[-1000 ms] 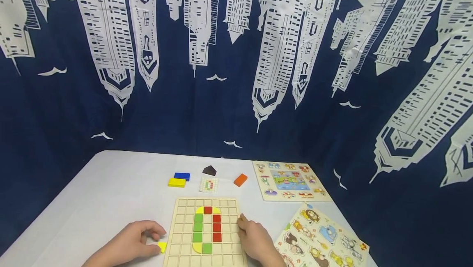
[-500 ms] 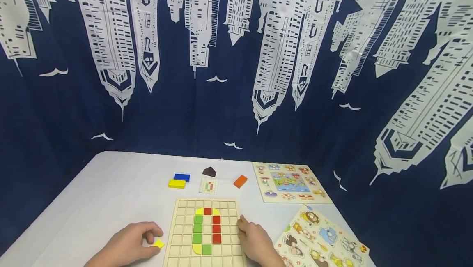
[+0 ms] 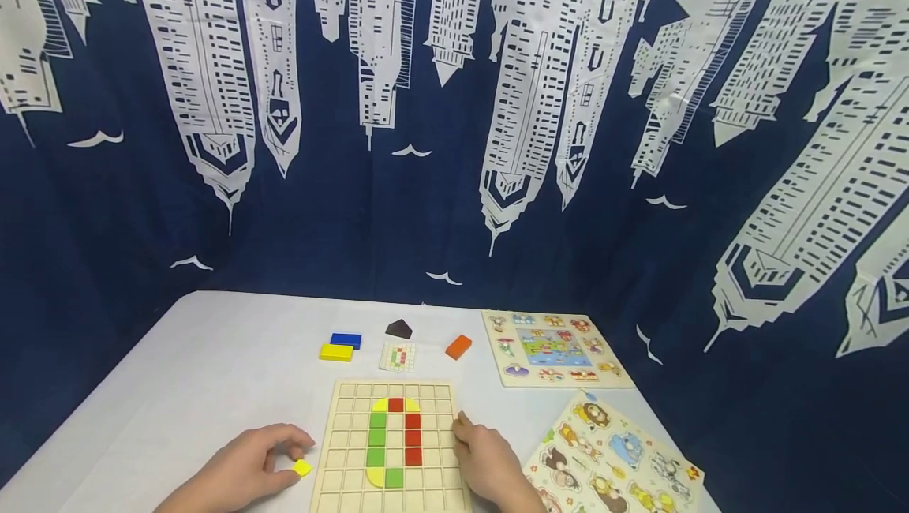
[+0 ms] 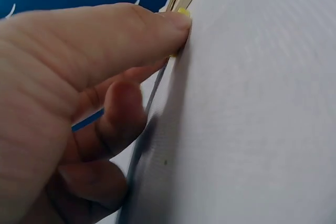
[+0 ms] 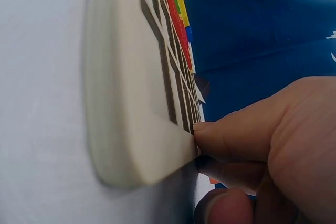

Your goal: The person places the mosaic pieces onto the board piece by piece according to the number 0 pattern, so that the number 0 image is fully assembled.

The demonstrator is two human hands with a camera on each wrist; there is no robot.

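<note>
Left of a wooden grid board, my left hand pinches a small yellow tile between thumb and fingers, low over the white table. In the left wrist view the thumb covers most of the yellow tile. My right hand grips the board's right edge, its thumb at the rim in the right wrist view. Set in the board's squares are green tiles, red tiles and yellow rounded corner tiles, forming a ring with a gap at its lower right.
Behind the board lie a small pattern card, a dark pentagonal block, blue and yellow blocks, and an orange block. Two picture puzzles, a rectangular one and an animal one, lie at the right.
The yellow tile has turned in my left fingers and shifted slightly left, away from the board's edge. My right hand keeps its place on the board. The head view has shifted slightly.
</note>
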